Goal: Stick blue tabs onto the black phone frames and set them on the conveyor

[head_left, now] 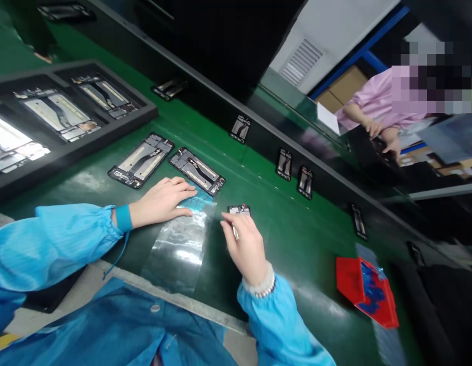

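My left hand (165, 201) lies palm down with its fingers stretched out, on a small sheet of blue film strips (199, 199) at the upper end of a clear plastic sheet (178, 249). Just beyond the fingertips is an opened phone (197, 171), its inner parts facing up. Beside it lies a larger-looking opened phone (141, 160). My right hand (246, 246) is over another opened phone (239, 209), covering most of it. Its thumb and index finger come close together in a pinch; whatever is between them is too hidden to make out.
A black tray (148, 113) at the left holds several opened phones. More phones, such as one (241, 128), lie along the green surface's far side. A red bin (348, 279) with blue pieces stands at right. Across the barrier, a person in pink (376, 94) works with both hands.
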The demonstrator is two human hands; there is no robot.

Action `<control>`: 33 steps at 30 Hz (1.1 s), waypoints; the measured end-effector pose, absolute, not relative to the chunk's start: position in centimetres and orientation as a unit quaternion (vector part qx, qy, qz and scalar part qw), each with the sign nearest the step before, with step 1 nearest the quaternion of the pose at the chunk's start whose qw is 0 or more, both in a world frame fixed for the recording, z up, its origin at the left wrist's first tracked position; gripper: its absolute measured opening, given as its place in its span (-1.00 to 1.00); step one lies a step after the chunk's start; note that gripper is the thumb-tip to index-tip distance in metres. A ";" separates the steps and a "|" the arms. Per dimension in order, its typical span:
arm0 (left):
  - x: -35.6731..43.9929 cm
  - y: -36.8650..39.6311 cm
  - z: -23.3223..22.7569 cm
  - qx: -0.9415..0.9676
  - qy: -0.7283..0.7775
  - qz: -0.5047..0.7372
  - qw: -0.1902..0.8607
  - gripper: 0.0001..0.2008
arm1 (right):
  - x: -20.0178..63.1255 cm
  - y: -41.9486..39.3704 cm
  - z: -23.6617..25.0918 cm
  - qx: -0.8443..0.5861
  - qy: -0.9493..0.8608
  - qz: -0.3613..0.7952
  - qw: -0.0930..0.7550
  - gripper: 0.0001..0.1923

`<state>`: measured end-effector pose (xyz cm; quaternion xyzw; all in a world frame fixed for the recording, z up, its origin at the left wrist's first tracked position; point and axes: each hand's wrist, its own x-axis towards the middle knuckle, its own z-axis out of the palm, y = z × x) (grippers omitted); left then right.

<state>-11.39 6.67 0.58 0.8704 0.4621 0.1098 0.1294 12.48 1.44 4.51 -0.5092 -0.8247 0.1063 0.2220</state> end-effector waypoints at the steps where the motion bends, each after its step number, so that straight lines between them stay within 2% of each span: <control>1: -11.3 6.7 0.6 0.867 0.467 0.116 0.130 -0.49 | 11.6 2.7 4.7 -0.503 -0.831 0.117 0.205 -0.81; 7: -11.2 7.2 0.8 0.846 0.494 0.133 0.151 -0.67 | 8.2 7.4 5.0 -0.515 -0.842 0.150 0.064 -0.78; 14: -11.2 7.4 0.5 0.835 0.501 0.156 0.165 -0.80 | 6.6 7.8 4.2 -0.491 -0.864 0.109 -0.005 -0.79; 19: -11.6 7.9 0.4 0.842 0.490 0.151 0.169 -0.77 | 6.1 6.9 5.1 -0.474 -0.879 0.043 -0.022 -0.77; 22: -12.1 7.9 0.6 0.845 0.464 0.168 0.205 -0.61 | 7.1 5.9 5.5 -0.504 -0.851 0.121 0.082 -0.81; 24: -11.9 7.3 1.1 0.824 0.453 0.222 0.258 -0.50 | 8.1 5.1 5.4 -0.555 -0.753 0.272 0.225 -0.85; 27: -10.6 5.6 2.1 0.741 0.450 0.324 0.377 -0.56 | 9.1 3.4 4.8 -0.583 -0.470 0.524 0.407 -0.82; 30: -8.5 3.8 2.9 0.634 0.462 0.369 0.499 -0.65 | 9.0 1.5 4.3 -0.545 -0.276 0.638 0.468 -0.73; 33: -7.1 2.7 3.3 0.558 0.479 0.388 0.555 -0.68 | 8.4 -0.1 4.3 -0.522 -0.230 0.647 0.506 -0.74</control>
